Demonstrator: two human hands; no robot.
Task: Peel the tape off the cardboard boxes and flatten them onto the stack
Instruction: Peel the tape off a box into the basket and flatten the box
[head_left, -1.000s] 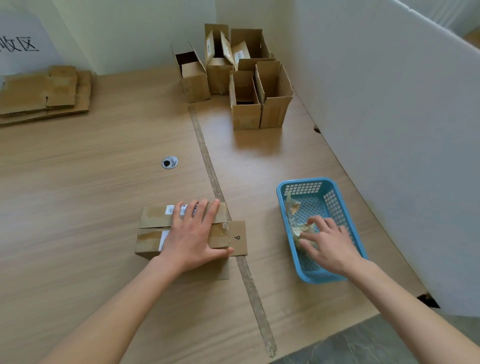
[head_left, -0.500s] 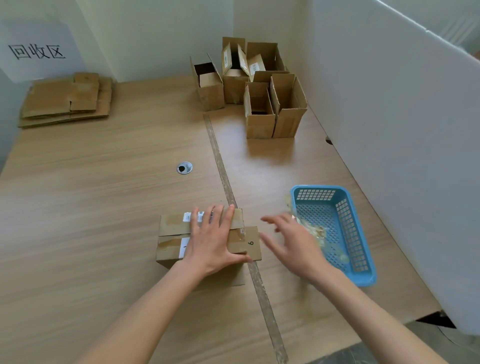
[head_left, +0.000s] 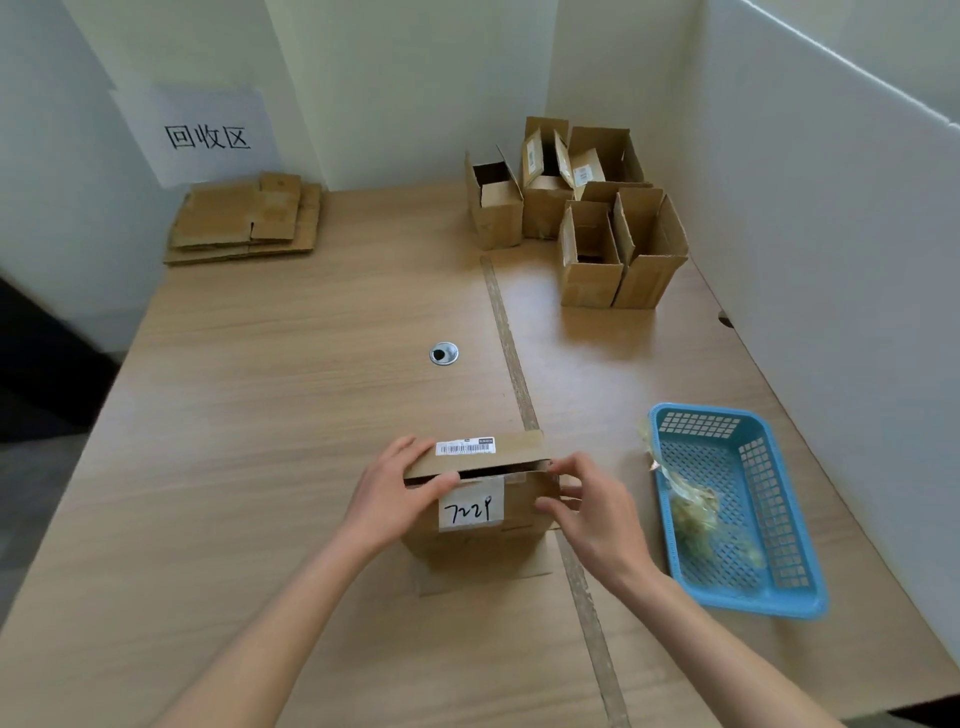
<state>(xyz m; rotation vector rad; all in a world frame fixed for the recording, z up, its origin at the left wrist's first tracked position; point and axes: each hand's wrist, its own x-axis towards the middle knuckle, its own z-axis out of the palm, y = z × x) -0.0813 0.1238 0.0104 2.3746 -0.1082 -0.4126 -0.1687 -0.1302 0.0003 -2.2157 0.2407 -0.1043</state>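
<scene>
White partitions wall our wooden desk (head_left: 260, 415). Near its front edge stands a cardboard box (head_left: 480, 499) between our hands: the left hand (head_left: 397, 493) curls around its left top edge, the right hand (head_left: 592, 506) pinches its right corner. It bears a barcode sticker and a handwritten label.

A single head-worn view looks forward and down from close above the fingers (head_left: 441, 480), across the counter (head_left: 291, 395) beyond them to the wall corner; both forearms enter from the bottom edge.
</scene>
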